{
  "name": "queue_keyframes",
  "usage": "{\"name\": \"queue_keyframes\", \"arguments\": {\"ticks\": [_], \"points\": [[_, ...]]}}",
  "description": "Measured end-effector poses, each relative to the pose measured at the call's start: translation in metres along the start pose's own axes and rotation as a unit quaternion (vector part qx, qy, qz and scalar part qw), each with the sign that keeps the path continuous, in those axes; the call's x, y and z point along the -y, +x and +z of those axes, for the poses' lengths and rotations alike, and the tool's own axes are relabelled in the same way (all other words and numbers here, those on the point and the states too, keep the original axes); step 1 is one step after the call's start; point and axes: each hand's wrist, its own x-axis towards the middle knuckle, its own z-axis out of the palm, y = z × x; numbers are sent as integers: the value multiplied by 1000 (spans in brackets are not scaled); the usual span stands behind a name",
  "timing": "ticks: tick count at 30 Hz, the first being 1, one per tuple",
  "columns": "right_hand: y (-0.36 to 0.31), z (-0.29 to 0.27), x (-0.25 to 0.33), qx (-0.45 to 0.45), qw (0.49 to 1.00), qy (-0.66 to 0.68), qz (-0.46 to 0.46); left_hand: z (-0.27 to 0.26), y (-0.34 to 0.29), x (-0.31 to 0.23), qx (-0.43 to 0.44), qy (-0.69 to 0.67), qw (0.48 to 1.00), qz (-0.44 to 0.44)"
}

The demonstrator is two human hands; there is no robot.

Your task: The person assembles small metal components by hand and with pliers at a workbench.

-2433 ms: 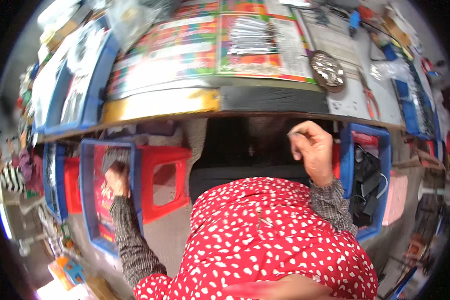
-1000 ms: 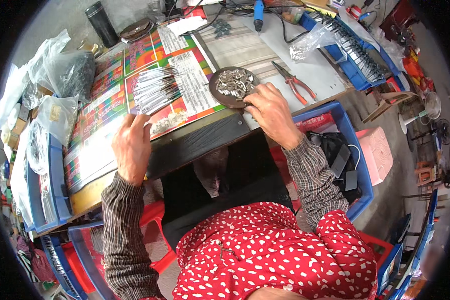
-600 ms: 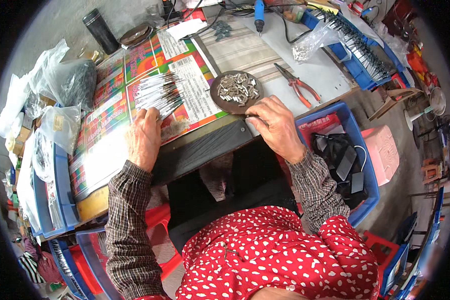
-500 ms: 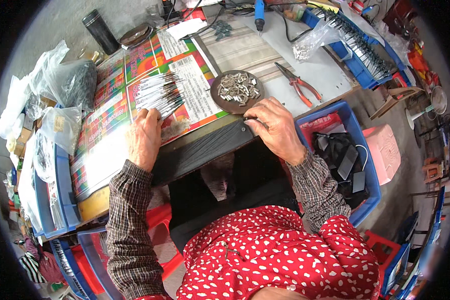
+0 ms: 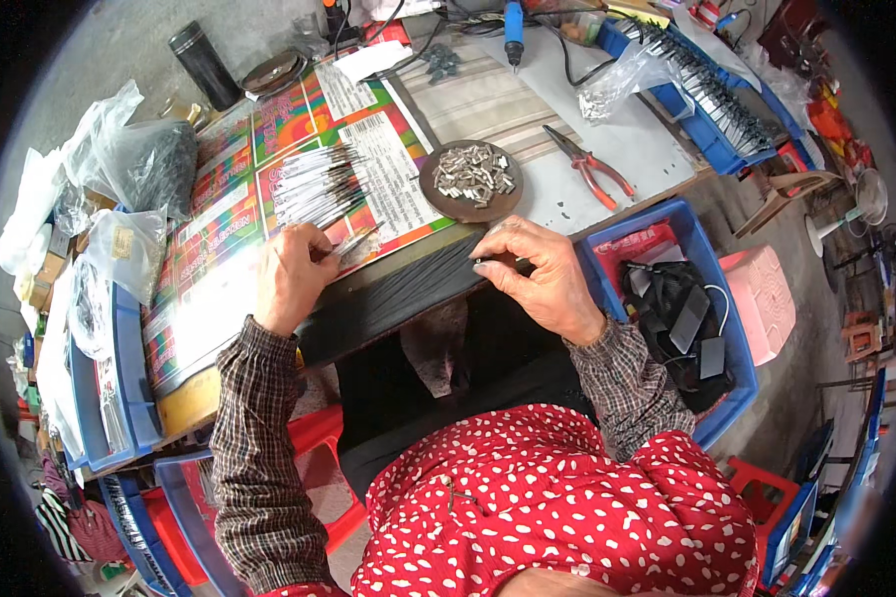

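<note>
On the patterned cardboard lies a bundle of thin white sticks (image 5: 314, 187) with dark tips. My left hand (image 5: 294, 279) is closed in a pinch just beside its near end; a thin stick seems to jut from the fingertips toward the right. A round brown dish (image 5: 431, 189) holds many short silvery tubes (image 5: 476, 174). My right hand (image 5: 543, 279) hovers at the table's front edge, below the dish, with thumb and forefinger pinching a tiny silvery piece that looks like one of those tubes. Its other fingers are curled.
Red-handled pliers (image 5: 595, 171) lie right of the dish, with a blue pen-shaped tool (image 5: 514, 35) behind. A blue crate (image 5: 737, 398) of black items stands at the right, near a pink stool (image 5: 757, 303). Plastic bags (image 5: 119, 249) crowd the left, beside a black cylinder (image 5: 204, 67).
My left hand has drawn back from the stick bundle, its fingers now pinched to the right. My right hand has moved slightly down and left, away from the dish's rim.
</note>
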Motion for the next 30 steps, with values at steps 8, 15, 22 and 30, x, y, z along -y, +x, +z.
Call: {"name": "queue_keyframes", "arguments": {"ticks": [8, 15, 22, 30], "points": [[-8, 5, 7, 8, 999, 38, 6, 14, -9, 1, -83, -33, 995, 53], [-14, 10, 10, 3, 999, 30, -32, 11, -9, -1, -54, 18, 998, 23], [-18, 12, 15, 4, 998, 56, -5, 13, -10, -2, -44, 29, 999, 5], [-18, 14, 15, 18, 997, 68, 16, 11, -10, -11, -73, -3, 997, 14]]}}
